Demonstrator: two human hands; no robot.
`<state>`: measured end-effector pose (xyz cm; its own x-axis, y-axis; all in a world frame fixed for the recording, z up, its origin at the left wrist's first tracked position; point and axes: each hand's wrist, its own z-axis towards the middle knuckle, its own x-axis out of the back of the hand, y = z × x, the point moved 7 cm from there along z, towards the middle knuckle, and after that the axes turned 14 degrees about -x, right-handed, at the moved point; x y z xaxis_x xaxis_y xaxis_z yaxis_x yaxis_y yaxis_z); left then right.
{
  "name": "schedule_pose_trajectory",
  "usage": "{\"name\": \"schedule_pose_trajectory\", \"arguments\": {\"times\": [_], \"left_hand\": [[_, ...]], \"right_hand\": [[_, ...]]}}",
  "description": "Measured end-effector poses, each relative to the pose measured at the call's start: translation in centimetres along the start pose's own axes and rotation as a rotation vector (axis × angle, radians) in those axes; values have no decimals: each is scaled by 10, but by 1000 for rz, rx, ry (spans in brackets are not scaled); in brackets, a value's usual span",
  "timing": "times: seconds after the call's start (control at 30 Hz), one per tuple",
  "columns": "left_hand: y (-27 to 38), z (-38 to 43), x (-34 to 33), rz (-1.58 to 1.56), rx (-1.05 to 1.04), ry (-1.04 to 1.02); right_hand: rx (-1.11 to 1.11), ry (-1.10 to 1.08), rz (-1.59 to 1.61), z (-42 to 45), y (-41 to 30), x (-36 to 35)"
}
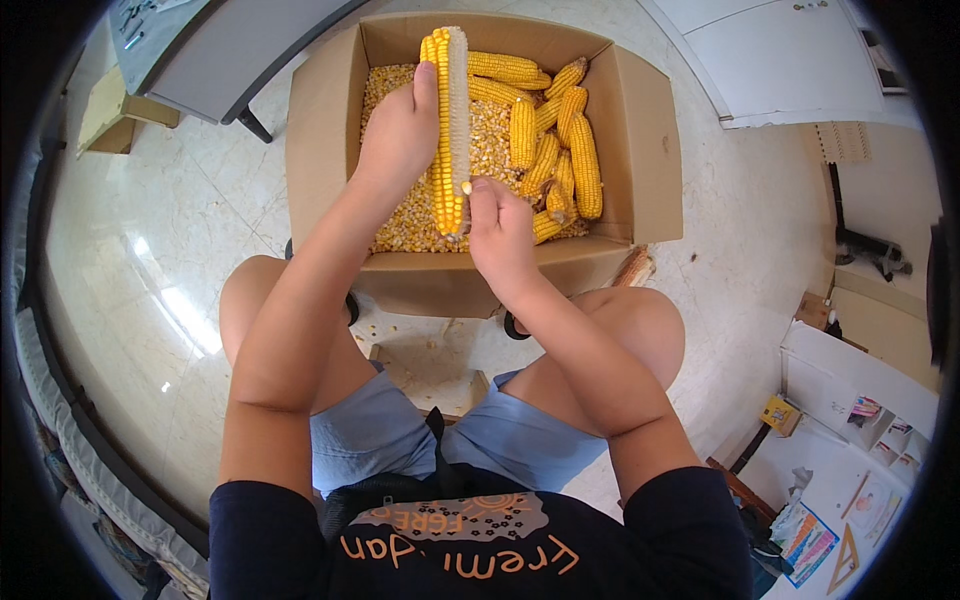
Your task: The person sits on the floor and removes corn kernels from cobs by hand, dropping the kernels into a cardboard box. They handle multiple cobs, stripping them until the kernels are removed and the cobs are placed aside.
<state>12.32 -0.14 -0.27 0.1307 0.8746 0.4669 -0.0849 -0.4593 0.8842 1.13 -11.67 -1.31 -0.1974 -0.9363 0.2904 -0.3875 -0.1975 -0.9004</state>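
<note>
My left hand (401, 135) grips a yellow corn cob (445, 142) from its left side, thumb laid along the kernels. The cob stands lengthwise over the cardboard box (480, 285). A bare strip runs down its right side where kernels are gone; rows of kernels remain on the left. My right hand (504, 232) is at the cob's lower end, with a loose kernel (466, 188) at its thumb tip. Beneath both hands, loose kernels (491, 135) cover the box floor. Several whole cobs (585, 165) are piled along the right side of the box.
The box's side flaps (652, 146) are folded outward. A husk-like piece (636, 266) lies on the tiled floor beyond my right knee. A grey table (195, 60) stands at upper left, a white cabinet (780, 60) at upper right. Shelving (847, 382) is at lower right.
</note>
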Motion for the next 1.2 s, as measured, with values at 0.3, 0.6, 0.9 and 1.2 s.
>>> {"name": "schedule_pose_trajectory", "arguments": {"times": [0.3, 0.6, 0.9, 1.2], "left_hand": [[-7, 6, 11, -40, -8, 79], [-13, 6, 10, -98, 20, 74], [-6, 6, 21, -142, -18, 129], [-12, 5, 19, -117, 22, 62]], "right_hand": [[-238, -336, 276, -6, 1, -20], [-118, -198, 116, -5, -1, -11], [-30, -311, 202, -5, -2, -20], [110, -315, 98, -10, -12, -17]]}}
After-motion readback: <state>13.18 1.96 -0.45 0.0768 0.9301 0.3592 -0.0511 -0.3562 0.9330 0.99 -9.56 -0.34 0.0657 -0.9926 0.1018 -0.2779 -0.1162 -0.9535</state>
